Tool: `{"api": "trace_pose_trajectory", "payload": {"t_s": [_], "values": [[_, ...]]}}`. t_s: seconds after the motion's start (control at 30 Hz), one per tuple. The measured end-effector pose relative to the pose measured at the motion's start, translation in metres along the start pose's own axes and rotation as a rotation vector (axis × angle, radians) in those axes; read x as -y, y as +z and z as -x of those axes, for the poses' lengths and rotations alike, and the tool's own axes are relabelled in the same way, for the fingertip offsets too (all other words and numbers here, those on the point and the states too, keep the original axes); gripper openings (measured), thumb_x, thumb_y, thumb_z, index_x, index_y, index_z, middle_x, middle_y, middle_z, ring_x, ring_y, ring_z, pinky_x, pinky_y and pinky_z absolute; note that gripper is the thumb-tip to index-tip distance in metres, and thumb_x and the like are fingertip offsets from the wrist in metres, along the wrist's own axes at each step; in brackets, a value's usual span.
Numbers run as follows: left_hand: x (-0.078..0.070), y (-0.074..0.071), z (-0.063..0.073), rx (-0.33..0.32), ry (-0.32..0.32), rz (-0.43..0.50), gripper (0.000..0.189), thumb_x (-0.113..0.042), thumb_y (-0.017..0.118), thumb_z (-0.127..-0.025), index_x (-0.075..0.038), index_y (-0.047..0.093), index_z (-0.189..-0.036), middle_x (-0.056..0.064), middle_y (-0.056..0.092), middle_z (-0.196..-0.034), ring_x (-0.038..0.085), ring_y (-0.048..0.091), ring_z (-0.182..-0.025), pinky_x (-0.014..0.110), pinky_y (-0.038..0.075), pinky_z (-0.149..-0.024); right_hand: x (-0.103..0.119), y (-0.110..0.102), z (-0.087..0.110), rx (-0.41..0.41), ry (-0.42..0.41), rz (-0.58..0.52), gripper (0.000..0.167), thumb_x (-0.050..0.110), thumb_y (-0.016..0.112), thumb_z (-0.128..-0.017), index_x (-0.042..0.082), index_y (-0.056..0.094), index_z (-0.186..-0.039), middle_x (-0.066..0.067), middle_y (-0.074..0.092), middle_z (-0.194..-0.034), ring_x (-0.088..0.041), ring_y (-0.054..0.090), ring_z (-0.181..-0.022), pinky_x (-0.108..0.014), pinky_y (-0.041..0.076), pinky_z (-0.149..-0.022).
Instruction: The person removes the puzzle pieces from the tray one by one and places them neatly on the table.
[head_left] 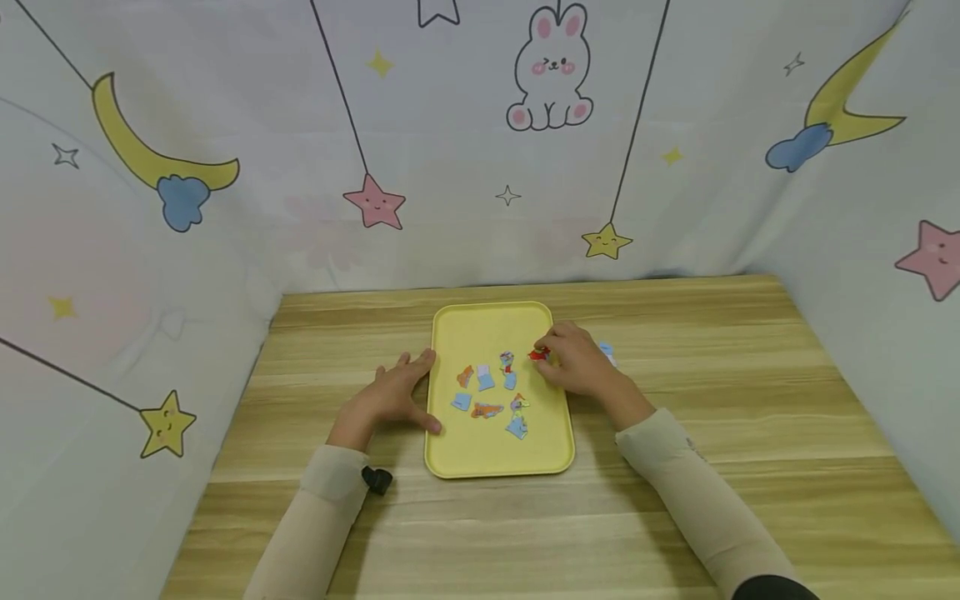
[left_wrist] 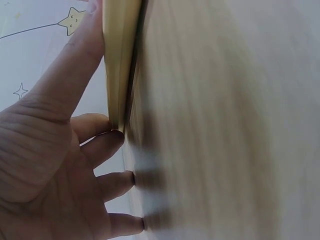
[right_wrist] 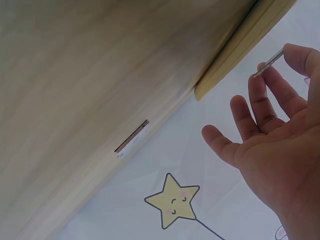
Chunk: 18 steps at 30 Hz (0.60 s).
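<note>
A yellow tray (head_left: 498,458) lies on the table with several flat printed puzzle pieces in it, among them an orange piece (head_left: 487,410) and a light blue piece (head_left: 461,402). My right hand (head_left: 576,360) is over the tray's right edge and pinches a red puzzle piece (head_left: 538,354) between thumb and fingertips. Seen edge-on in the right wrist view, that piece (right_wrist: 269,63) is thin and flat. At the tray's left side, my left hand (head_left: 390,395) has its fingers spread, with thumb and fingertips against the rim (left_wrist: 118,65).
Another blue and white piece (head_left: 607,353) lies on the wooden table (head_left: 712,367) right of the tray, partly behind my right hand. A white printed cloth (head_left: 465,150) hangs round the back and sides of the table.
</note>
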<state>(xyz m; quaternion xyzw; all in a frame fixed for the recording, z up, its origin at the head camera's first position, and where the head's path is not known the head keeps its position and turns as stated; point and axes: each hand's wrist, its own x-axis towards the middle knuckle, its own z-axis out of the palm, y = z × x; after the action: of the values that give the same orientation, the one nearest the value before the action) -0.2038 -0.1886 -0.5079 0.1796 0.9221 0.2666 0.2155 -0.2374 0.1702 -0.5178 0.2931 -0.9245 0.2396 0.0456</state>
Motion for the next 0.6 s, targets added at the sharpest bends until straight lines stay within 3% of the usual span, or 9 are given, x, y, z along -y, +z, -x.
{"api": "trace_pose_trajectory", "payload": {"t_s": [0.6], "values": [[0.0004,-0.0007,0.0002,0.004,0.007,0.002,0.135,-0.046,0.099,-0.069,-0.002,0.018,-0.168,0.016,0.015,-0.175,0.050,0.003,-0.159,0.078,-0.003,-0.119,-0.0044,-0.0045,0.0070,-0.018,0.013,0.003,0.025,0.015,0.072,-0.091,0.000,0.079,-0.110,-0.010,0.069,-0.105,-0.031,0.060,-0.104,-0.051,0.049,-0.093]]}}
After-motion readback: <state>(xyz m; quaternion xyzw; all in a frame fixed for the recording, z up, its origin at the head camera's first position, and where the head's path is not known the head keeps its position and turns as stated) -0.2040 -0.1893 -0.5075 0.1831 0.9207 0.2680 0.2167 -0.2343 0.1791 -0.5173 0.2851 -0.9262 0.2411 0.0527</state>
